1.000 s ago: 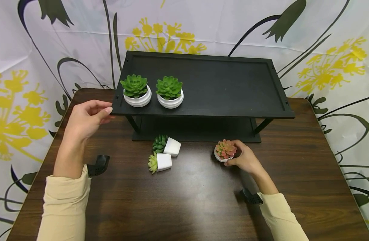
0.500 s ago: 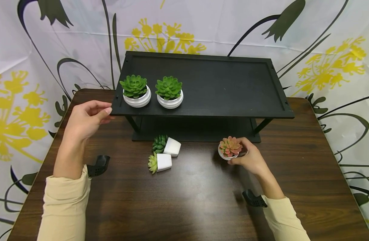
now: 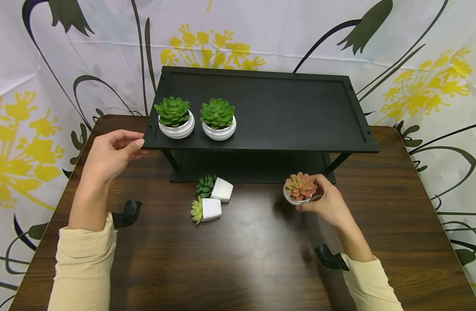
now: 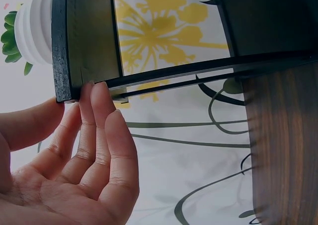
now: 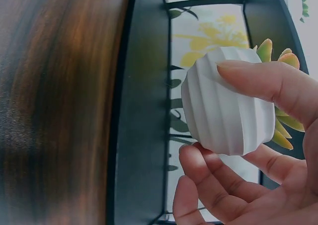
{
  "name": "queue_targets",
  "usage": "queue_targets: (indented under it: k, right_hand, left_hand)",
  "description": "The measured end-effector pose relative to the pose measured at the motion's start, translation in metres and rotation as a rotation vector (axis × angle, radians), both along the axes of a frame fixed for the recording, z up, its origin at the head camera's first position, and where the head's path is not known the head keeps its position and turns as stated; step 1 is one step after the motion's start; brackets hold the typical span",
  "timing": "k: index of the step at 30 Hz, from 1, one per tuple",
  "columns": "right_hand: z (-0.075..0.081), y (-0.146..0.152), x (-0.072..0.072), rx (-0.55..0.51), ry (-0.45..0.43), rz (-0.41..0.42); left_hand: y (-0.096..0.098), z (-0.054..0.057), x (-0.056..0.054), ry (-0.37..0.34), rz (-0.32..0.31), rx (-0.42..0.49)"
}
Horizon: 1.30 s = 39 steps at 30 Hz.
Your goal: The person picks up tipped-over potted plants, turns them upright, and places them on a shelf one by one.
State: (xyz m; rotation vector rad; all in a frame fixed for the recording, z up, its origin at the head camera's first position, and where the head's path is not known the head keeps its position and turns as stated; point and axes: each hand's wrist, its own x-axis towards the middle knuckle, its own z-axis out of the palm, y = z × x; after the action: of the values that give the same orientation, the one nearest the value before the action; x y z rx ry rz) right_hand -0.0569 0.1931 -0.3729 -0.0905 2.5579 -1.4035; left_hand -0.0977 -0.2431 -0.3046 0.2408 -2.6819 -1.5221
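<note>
My right hand (image 3: pixel 329 205) grips a potted succulent (image 3: pixel 301 186) with orange-pink leaves, raised over the table before the shelf's lower board. In the right wrist view its ribbed white pot (image 5: pixel 228 103) sits between thumb and fingers. At the shelf's front left corner, my left hand (image 3: pixel 111 153) pinches the edge of the black two-tier shelf (image 3: pixel 292 112), thumb above and fingertips below, as the left wrist view also shows. Two green succulents in round white pots, the left one (image 3: pixel 176 119) and the right one (image 3: pixel 218 120), stand upright on the top board near that hand.
Two small succulents in white pots lie on their sides on the brown table (image 3: pixel 238 259), a dark green one (image 3: pixel 214 188) and a light green one (image 3: pixel 206 210). The shelf's lower board (image 3: pixel 245 166) sits behind them. A flower-print curtain (image 3: pixel 300 30) hangs behind the table.
My right hand has lifted the orange-pink succulent and carried it a little to the right and toward the shelf. The left hand stays at the shelf corner.
</note>
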Motion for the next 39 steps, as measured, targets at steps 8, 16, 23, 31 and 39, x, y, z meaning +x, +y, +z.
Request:
queue_targets:
  k: [8, 16, 23, 31, 39]
  right_hand:
    - [0.014, -0.002, 0.001, 0.003, 0.007, -0.003]
    - [0.027, -0.003, 0.000, 0.033, 0.015, -0.009]
    - [0.038, -0.004, 0.000, 0.045, 0.052, -0.003]
    - [0.052, -0.006, -0.001, 0.057, 0.109, 0.018]
    - [0.067, -0.007, -0.005, 0.118, 0.141, 0.031]
  left_hand:
    - [0.007, 0.011, 0.006, -0.008, -0.002, -0.007]
    - [0.008, 0.012, 0.006, 0.000, 0.002, 0.004]
    - [0.007, 0.012, 0.006, -0.013, -0.001, -0.001]
    - [0.007, 0.012, 0.006, -0.017, 0.004, 0.000]
    - [0.007, 0.012, 0.006, -0.010, 0.007, -0.001]
